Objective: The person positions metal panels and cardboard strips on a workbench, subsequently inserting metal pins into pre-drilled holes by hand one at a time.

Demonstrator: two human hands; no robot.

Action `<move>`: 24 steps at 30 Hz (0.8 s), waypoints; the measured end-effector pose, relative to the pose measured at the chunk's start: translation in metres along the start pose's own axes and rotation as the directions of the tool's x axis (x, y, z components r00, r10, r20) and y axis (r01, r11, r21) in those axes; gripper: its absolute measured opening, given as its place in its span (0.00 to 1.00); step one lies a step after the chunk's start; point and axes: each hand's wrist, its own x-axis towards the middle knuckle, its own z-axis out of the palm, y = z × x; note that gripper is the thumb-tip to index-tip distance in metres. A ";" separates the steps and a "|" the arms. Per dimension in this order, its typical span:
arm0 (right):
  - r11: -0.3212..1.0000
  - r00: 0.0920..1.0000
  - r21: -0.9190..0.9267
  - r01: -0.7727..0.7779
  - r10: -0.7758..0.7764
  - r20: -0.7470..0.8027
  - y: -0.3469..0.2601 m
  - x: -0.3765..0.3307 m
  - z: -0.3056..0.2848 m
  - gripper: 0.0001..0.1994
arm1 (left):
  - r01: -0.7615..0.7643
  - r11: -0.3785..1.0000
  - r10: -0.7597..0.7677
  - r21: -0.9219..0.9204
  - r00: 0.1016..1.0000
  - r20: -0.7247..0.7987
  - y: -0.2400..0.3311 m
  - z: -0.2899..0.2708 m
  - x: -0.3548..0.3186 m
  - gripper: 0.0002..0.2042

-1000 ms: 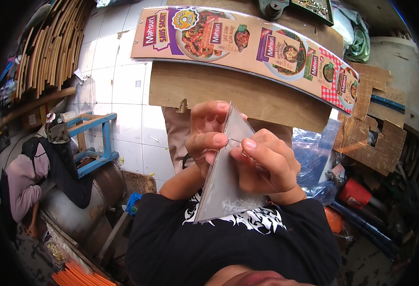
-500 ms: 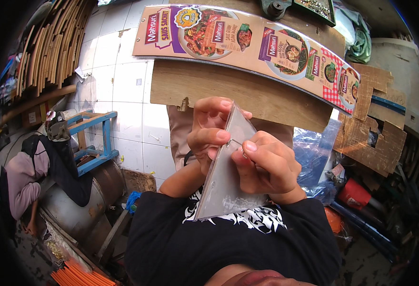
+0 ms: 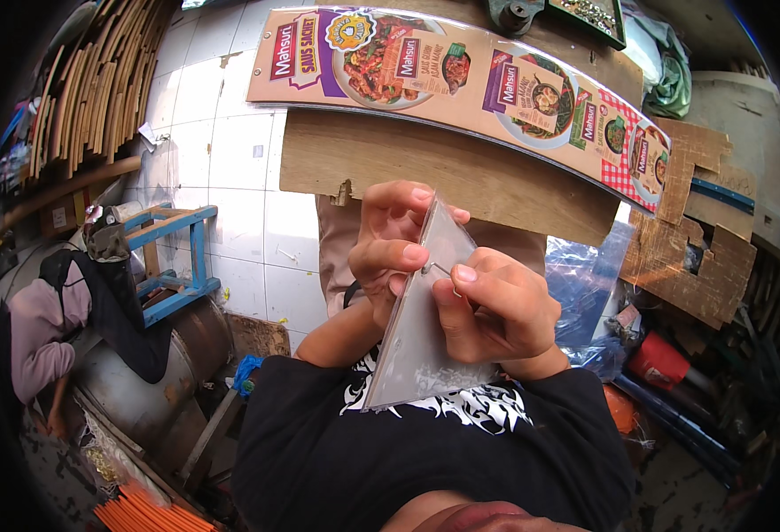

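A flat grey panel [image 3: 421, 341] is held upright and edge-on in front of my chest, its surface glossy. My left hand [image 3: 390, 232] is closed on its upper part, thumb and fingers pinching the edge. Between the thumb and forefinger of my right hand [image 3: 501, 306] is a thin bent metal wire [image 3: 440, 268]. The wire's far end meets the panel close to my left thumb; whether it passes through a hole I cannot tell. Beyond my hands, a long printed panel [image 3: 461, 80] with food pictures lies on a wooden board [image 3: 425, 164].
A tray of small metal parts [image 3: 589, 13] sits at the far right. Cut brown sheets [image 3: 696, 230] and clear plastic film [image 3: 589, 284] lie on the right. At left are a blue frame [image 3: 199, 253], a metal drum [image 3: 164, 381], stacked wooden strips [image 3: 97, 80] and another person [image 3: 44, 332].
My right fingers shift very slightly at the wire, while the grey panel and my left hand stay almost in place. At left, the other person's arm moves a little.
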 end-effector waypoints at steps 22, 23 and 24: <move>0.983 0.978 0.116 -0.142 0.158 -0.133 0.009 -0.006 0.008 0.22 | 0.241 0.969 -0.245 -0.052 0.963 -0.115 0.004 -0.002 -0.003 0.12; 0.972 0.975 0.210 -0.104 0.142 -0.172 0.011 -0.008 0.010 0.24 | 0.266 0.962 -0.271 -0.056 0.953 -0.136 0.004 -0.001 -0.002 0.12; 0.972 0.975 0.211 -0.104 0.142 -0.172 0.012 -0.009 0.009 0.24 | 0.144 0.989 -0.145 -0.019 0.985 -0.091 0.002 0.000 0.003 0.13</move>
